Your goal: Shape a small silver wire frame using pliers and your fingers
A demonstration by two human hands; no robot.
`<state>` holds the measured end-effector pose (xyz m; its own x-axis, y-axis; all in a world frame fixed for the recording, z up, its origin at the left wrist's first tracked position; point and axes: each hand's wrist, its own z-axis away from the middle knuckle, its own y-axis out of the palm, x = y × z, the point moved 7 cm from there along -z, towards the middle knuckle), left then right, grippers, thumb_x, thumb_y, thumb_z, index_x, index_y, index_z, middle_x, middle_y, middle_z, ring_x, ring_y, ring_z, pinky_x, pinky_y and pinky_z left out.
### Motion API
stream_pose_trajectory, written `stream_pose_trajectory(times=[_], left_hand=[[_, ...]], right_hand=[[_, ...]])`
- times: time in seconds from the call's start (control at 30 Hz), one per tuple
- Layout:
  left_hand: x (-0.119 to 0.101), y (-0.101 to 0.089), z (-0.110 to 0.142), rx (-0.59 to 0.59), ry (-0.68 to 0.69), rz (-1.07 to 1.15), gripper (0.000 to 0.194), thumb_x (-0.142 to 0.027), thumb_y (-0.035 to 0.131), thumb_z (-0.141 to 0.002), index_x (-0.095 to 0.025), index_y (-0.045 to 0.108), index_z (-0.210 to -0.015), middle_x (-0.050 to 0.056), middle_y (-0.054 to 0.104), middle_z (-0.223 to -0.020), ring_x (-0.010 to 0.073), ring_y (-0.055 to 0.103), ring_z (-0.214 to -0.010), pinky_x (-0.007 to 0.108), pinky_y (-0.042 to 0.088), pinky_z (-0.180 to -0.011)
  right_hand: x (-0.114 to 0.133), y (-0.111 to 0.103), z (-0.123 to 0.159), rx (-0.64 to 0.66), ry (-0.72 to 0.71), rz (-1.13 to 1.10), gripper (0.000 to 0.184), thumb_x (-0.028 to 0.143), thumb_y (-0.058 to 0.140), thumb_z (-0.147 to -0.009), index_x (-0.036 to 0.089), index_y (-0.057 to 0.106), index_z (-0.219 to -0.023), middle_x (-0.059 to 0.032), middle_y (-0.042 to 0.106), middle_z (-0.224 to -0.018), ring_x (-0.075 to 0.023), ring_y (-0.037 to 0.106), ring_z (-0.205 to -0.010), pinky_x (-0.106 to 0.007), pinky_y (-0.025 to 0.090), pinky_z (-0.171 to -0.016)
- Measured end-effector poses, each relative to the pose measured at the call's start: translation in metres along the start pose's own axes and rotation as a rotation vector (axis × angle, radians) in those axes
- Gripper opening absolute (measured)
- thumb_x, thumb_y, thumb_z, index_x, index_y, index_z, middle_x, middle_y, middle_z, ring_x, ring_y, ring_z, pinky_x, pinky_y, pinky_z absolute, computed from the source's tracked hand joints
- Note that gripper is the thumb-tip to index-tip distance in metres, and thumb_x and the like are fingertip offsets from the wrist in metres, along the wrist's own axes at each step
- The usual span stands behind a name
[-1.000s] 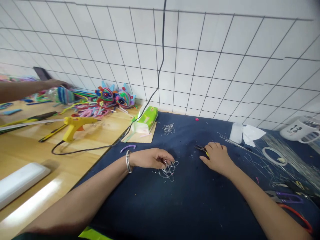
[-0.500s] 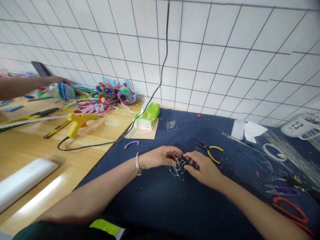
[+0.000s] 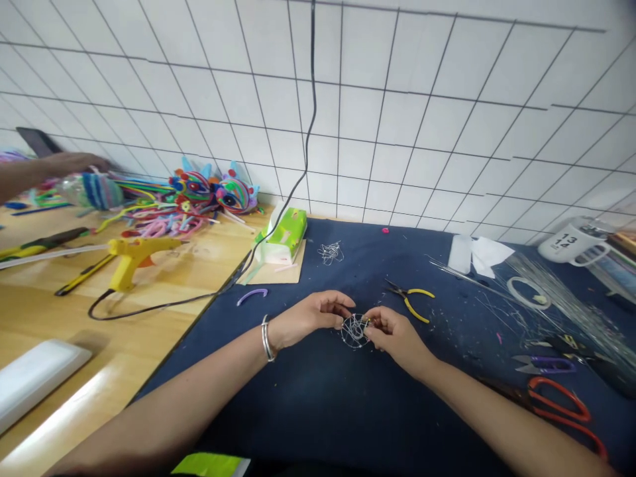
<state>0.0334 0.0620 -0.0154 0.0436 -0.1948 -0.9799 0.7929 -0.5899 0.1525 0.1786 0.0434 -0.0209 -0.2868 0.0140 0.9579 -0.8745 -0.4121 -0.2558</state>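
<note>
A small round piece of bent silver wire point(image 3: 354, 333), with loops inside a ring, is held just above the dark blue mat point(image 3: 318, 404). My left hand point(image 3: 315, 317), wearing silver bangles point(image 3: 267, 339), has its thumb and curled fingers at the ring's left edge. On the opposite edge, the thumb and fingertips of my right hand point(image 3: 395, 334) pinch the wire, with a tiny yellow spot beside them. Pliers with yellow handles point(image 3: 415, 301) lie spread behind my right hand. A tangle of similar wire point(image 3: 330, 252) rests farther back.
Straight wires point(image 3: 561, 298), purple thread snips point(image 3: 549, 364), red-handled scissors point(image 3: 559, 401) and a mug point(image 3: 571, 242) are at right. To the left are a yellow glue gun point(image 3: 132, 258), its cord, a tissue pack point(image 3: 283, 238) and pipe cleaners point(image 3: 163, 215). Another person's hand point(image 3: 82, 162) touches a striped bottle point(image 3: 97, 191).
The view has shifted slightly, so most things sit farther left. Between my hands the wire piece has turned and now looks rounder, with its ring facing me more.
</note>
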Motion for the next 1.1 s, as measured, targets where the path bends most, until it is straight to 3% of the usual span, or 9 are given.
stream_pose_trajectory(times=[0.17,0.27,0.37,0.47,0.7,0.93,1.1], left_hand=[[-0.010,-0.004,0.003,-0.146,0.126,-0.299,0.025,-0.016,0.059,-0.074,-0.016,0.054,-0.098,0.007,0.054,-0.105,0.0173,0.052,-0.094,0.032,0.042,-0.079],[-0.010,-0.001,0.006,-0.205,0.115,-0.452,0.029,-0.020,0.063,-0.071,-0.017,0.051,-0.097,0.005,0.053,-0.100,0.0143,0.052,-0.082,0.029,0.044,-0.070],[-0.004,0.009,0.006,-0.194,0.051,-0.512,0.039,-0.023,0.066,-0.068,-0.018,0.046,-0.101,0.000,0.052,-0.081,0.0112,0.050,-0.067,0.025,0.043,-0.060],[-0.005,0.016,0.006,-0.240,0.074,-0.589,0.036,-0.019,0.064,-0.067,-0.018,0.045,-0.097,-0.003,0.048,-0.070,0.0096,0.046,-0.060,0.022,0.039,-0.055],[0.000,0.017,0.004,-0.297,0.109,-0.605,0.032,-0.014,0.057,-0.068,-0.018,0.044,-0.097,-0.004,0.047,-0.074,0.0067,0.041,-0.055,0.019,0.036,-0.050],[-0.008,0.025,0.006,-0.289,0.146,-0.639,0.026,-0.013,0.056,-0.068,-0.018,0.047,-0.092,-0.004,0.047,-0.072,0.0088,0.044,-0.062,0.021,0.039,-0.057],[-0.023,0.025,0.016,-0.444,0.211,-0.823,0.024,-0.010,0.053,-0.068,-0.019,0.048,-0.090,-0.003,0.044,-0.071,0.0105,0.043,-0.061,0.022,0.037,-0.055]], right_hand=[[-0.003,-0.001,0.003,-0.030,-0.006,-0.065,0.018,0.024,0.051,-0.078,0.019,0.051,-0.095,0.0039,0.050,-0.070,-0.0073,0.047,-0.056,-0.021,0.042,-0.053],[-0.003,0.000,0.005,-0.021,-0.034,-0.074,0.017,0.022,0.050,-0.079,0.020,0.051,-0.096,0.0032,0.050,-0.072,-0.0081,0.049,-0.061,-0.022,0.043,-0.057],[-0.004,0.002,0.006,-0.018,-0.061,-0.065,0.017,0.021,0.049,-0.079,0.020,0.051,-0.096,0.0028,0.050,-0.074,-0.0084,0.050,-0.063,-0.022,0.044,-0.059],[-0.005,0.002,0.007,-0.022,-0.079,-0.062,0.019,0.022,0.050,-0.079,0.021,0.050,-0.098,0.0025,0.051,-0.075,-0.0087,0.050,-0.064,-0.023,0.044,-0.061],[-0.010,0.007,0.009,-0.028,-0.066,-0.016,0.026,0.022,0.053,-0.077,0.021,0.049,-0.103,0.0029,0.051,-0.075,-0.0097,0.050,-0.066,-0.023,0.043,-0.063],[0.011,0.008,0.015,-0.054,-0.159,-0.015,0.022,0.021,0.051,-0.080,0.023,0.052,-0.101,0.0014,0.052,-0.082,-0.0105,0.049,-0.072,-0.024,0.042,-0.067],[0.016,0.015,0.016,-0.047,-0.157,-0.148,0.029,0.017,0.052,-0.078,0.024,0.048,-0.106,0.0025,0.049,-0.080,-0.0096,0.048,-0.071,-0.023,0.043,-0.067]])
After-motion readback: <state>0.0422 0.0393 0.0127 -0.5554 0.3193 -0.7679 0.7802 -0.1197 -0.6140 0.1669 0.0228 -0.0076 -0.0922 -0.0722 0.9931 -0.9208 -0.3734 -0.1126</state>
